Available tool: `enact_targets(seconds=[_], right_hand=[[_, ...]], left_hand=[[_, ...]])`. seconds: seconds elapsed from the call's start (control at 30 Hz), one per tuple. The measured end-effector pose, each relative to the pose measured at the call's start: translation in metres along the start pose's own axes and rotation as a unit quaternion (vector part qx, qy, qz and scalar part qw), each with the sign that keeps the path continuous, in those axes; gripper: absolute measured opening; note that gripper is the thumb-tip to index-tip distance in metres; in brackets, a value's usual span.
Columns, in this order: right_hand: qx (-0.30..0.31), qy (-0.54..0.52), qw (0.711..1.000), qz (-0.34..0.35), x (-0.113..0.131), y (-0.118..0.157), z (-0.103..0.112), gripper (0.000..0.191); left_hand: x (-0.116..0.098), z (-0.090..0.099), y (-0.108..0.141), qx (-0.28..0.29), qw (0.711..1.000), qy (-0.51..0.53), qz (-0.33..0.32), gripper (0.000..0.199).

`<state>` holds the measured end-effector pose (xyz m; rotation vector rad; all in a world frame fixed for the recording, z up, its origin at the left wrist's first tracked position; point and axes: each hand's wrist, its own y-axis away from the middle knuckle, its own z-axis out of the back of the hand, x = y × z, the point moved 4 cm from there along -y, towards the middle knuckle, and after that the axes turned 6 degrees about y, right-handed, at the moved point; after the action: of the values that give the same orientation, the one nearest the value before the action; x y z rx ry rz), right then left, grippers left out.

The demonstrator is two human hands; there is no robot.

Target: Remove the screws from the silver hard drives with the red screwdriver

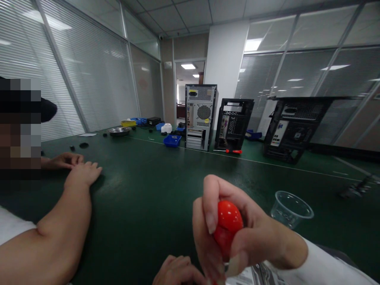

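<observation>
My right hand is closed around the glossy red handle of a screwdriver, its rounded end facing me. The shaft is hidden by my fingers and the frame's edge. At the bottom edge, my left hand shows only in part, left of and lower than the right. Its fingers are bent together, and whatever they grip is out of sight. Beneath my right hand lies a silver metal part with a white label, seemingly a hard drive, mostly cut off. Just beyond my right wrist stands a clear plastic cup.
On the green table, another person's arm rests at left. Farther back stand a computer tower, two black computer cases, a red screwdriver, a blue bin and a metal dish.
</observation>
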<state>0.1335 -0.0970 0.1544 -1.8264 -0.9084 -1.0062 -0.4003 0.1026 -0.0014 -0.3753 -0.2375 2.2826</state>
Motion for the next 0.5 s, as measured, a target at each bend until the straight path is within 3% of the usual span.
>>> enact_targets(seconds=[0.1,0.17,0.27,0.37,0.5], right_hand=[[0.031,0.026,0.999,0.027,-0.001,-0.002,-0.001,0.033],[0.038,0.044,0.997,0.058,0.001,-0.004,-0.005,0.035],[-0.033,0.04,0.996,0.079,0.008,-0.005,-0.007,0.031],[-0.009,0.037,0.999,0.009,0.011,-0.004,-0.011,0.022],[0.001,0.018,0.999,-0.039,0.011,-0.001,-0.007,0.04]], left_hand=[[0.022,0.008,0.012,-0.169,0.971,-0.139,0.098,0.063],[0.035,0.007,0.021,-0.228,0.944,-0.198,0.136,0.061],[0.046,0.002,0.029,-0.248,0.937,-0.203,0.141,0.054],[0.049,0.002,0.031,-0.25,0.938,-0.199,0.135,0.054],[0.045,0.008,0.03,-0.237,0.935,-0.231,0.128,0.057]])
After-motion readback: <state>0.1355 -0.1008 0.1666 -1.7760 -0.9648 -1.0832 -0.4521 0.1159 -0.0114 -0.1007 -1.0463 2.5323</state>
